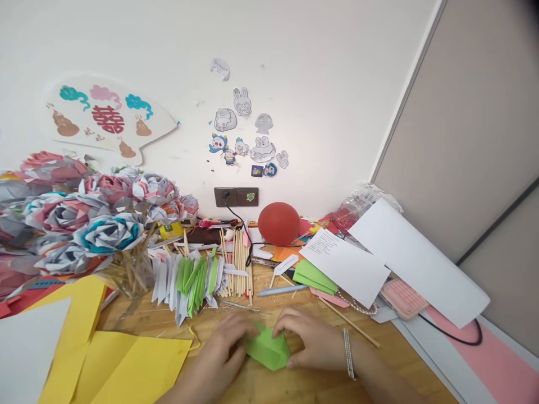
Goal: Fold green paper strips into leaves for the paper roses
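A piece of green paper (269,347), folded to a many-sided shape, lies at the front of the wooden table between my two hands. My left hand (229,342) grips its left edge with curled fingers, whose tips are partly blurred. On the other side, my right hand (309,341) pinches the right part, thumb at the lower corner and fingertips on the upper edge. A bracelet circles the right wrist. Just beyond the hands stands a row of folded white and green paper strips (189,283). More green paper (314,276) is stacked behind my right hand.
Paper flowers (109,233) fill a clear vase at the left, behind yellow paper (138,365). Wooden sticks (241,261), a red balloon (278,223) and a printed white sheet (343,266) lie toward the wall. A pink calculator-like object (404,296) rests at the right.
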{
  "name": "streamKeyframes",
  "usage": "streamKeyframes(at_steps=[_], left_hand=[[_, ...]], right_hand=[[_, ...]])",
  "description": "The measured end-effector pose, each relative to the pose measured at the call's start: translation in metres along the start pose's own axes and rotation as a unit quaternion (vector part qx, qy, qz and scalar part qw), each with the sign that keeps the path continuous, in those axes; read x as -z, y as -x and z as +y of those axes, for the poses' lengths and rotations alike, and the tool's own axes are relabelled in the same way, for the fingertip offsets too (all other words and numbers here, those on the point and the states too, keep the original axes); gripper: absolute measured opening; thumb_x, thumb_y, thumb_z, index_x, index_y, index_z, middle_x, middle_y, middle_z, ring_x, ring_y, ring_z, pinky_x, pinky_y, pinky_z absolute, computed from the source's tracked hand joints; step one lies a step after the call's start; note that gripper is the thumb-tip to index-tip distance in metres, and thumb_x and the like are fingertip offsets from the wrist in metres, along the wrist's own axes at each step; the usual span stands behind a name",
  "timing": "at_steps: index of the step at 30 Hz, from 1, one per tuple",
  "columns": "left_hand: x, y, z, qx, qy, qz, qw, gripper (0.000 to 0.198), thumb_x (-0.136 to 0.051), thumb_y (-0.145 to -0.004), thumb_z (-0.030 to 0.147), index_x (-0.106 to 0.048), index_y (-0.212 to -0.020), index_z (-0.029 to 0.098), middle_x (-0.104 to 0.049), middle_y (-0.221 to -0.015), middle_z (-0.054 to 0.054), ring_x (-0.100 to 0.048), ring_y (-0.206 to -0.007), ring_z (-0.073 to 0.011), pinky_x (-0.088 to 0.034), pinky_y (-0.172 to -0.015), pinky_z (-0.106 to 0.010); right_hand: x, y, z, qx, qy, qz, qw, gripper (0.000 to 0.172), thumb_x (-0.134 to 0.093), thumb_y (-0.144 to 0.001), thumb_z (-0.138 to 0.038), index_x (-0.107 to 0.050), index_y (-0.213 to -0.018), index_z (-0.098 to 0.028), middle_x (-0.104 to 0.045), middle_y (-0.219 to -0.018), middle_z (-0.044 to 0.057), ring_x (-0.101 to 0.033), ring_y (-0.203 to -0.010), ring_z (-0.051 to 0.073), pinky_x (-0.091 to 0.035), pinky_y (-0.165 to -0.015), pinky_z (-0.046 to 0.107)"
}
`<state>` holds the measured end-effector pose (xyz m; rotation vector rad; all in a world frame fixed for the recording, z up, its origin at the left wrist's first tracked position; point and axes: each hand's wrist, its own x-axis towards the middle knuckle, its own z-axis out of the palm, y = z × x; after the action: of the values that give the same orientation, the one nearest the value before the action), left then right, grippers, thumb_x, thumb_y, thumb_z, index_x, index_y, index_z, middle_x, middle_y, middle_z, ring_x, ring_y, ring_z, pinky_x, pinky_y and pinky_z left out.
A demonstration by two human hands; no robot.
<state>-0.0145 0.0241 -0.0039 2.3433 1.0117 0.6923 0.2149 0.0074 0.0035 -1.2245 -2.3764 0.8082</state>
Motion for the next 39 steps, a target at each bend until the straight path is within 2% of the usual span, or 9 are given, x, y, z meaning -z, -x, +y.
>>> streamKeyframes(at_steps=[4, 7, 13, 14, 17, 22, 28, 33, 39], left_hand=[[0.003, 0.003, 0.005, -0.048, 0.003, -0.063, 0.997, 0.043, -0.035, -0.067, 0.000, -0.064, -0.085, 0.025, -0.066, -0.088, -0.001, -0.058, -0.087, -0.0187, -0.046, -0.080, -0.032], [0.002, 0.003, 0.007, -0.068, -0.031, -0.038, 0.996, 0.046, -0.037, -0.064, -0.001, -0.064, -0.091, 0.025, -0.066, -0.098, -0.002, -0.057, -0.094, -0.0204, -0.047, -0.083, -0.034], [-0.003, -0.002, -0.007, -0.050, -0.067, 0.080, 0.993, 0.041, -0.035, -0.073, 0.000, -0.064, -0.093, 0.021, -0.067, -0.101, -0.006, -0.058, -0.097, -0.0220, -0.049, -0.085, -0.037], [-0.003, -0.003, -0.008, -0.044, -0.060, 0.078, 0.994, 0.040, -0.035, -0.072, -0.001, -0.064, -0.091, 0.021, -0.068, -0.097, -0.006, -0.059, -0.094, -0.0214, -0.049, -0.082, -0.036], [-0.004, -0.003, -0.008, -0.020, -0.046, 0.051, 0.997, 0.043, -0.034, -0.061, -0.005, -0.064, -0.079, 0.021, -0.068, -0.087, -0.003, -0.060, -0.087, -0.0195, -0.050, -0.077, -0.033], [-0.004, -0.001, 0.000, -0.013, -0.047, 0.004, 0.999, 0.047, -0.037, -0.057, -0.006, -0.066, -0.079, 0.023, -0.066, -0.086, -0.001, -0.059, -0.088, -0.0192, -0.047, -0.078, -0.031], [0.001, -0.001, 0.001, -0.072, -0.107, -0.045, 0.991, 0.038, -0.044, -0.076, 0.002, -0.065, -0.096, 0.027, -0.065, -0.083, -0.002, -0.056, -0.082, -0.0206, -0.043, -0.074, -0.032], [0.005, 0.001, -0.002, -0.111, -0.123, -0.036, 0.986, 0.034, -0.046, -0.080, 0.004, -0.066, -0.092, 0.028, -0.058, -0.087, -0.003, -0.052, -0.085, -0.0204, -0.040, -0.071, -0.029], [0.004, 0.000, -0.013, -0.128, -0.096, -0.097, 0.982, 0.018, -0.056, -0.083, 0.017, -0.069, -0.086, 0.029, -0.059, -0.086, -0.001, -0.052, -0.085, -0.0193, -0.039, -0.071, -0.028]], right_hand=[[0.006, -0.003, -0.003, -0.050, 0.163, 0.147, 0.974, 0.026, -0.065, -0.072, -0.010, -0.059, -0.095, -0.020, -0.057, -0.100, 0.004, -0.049, -0.095, 0.022, -0.037, -0.084, 0.036], [0.006, -0.003, -0.008, -0.053, 0.195, 0.227, 0.953, 0.023, -0.057, -0.078, -0.008, -0.056, -0.098, -0.018, -0.057, -0.098, 0.006, -0.049, -0.092, 0.023, -0.036, -0.082, 0.036], [-0.028, -0.007, -0.015, 0.116, 0.267, 0.165, 0.942, 0.015, -0.063, -0.078, -0.032, -0.057, -0.088, -0.022, -0.059, -0.087, 0.001, -0.047, -0.079, 0.019, -0.031, -0.071, 0.033], [-0.035, -0.009, -0.015, 0.141, 0.295, 0.166, 0.930, 0.007, -0.059, -0.081, -0.028, -0.056, -0.082, -0.021, -0.058, -0.081, 0.000, -0.046, -0.075, 0.018, -0.030, -0.068, 0.032], [-0.047, -0.014, -0.011, 0.175, 0.354, 0.210, 0.894, 0.020, -0.048, -0.086, -0.013, -0.052, -0.067, -0.018, -0.053, -0.065, 0.000, -0.042, -0.065, 0.015, -0.026, -0.062, 0.031], [-0.038, -0.014, -0.006, 0.148, 0.366, 0.266, 0.880, 0.030, -0.038, -0.090, -0.009, -0.050, -0.064, -0.018, -0.051, -0.060, 0.000, -0.041, -0.063, 0.015, -0.024, -0.062, 0.032], [-0.027, -0.010, -0.004, 0.166, 0.284, 0.204, 0.922, 0.019, -0.045, -0.089, -0.018, -0.057, -0.076, -0.022, -0.057, -0.070, -0.002, -0.045, -0.070, 0.015, -0.028, -0.072, 0.033], [-0.024, -0.013, 0.012, 0.157, 0.180, 0.117, 0.964, 0.008, -0.056, -0.086, -0.024, -0.062, -0.081, -0.025, -0.062, -0.081, -0.002, -0.049, -0.081, 0.015, -0.031, -0.076, 0.032], [-0.024, -0.015, 0.018, 0.117, 0.099, 0.097, 0.983, 0.010, -0.074, -0.072, -0.029, -0.067, -0.077, -0.024, -0.060, -0.083, -0.003, -0.051, -0.084, 0.015, -0.035, -0.077, 0.030]])
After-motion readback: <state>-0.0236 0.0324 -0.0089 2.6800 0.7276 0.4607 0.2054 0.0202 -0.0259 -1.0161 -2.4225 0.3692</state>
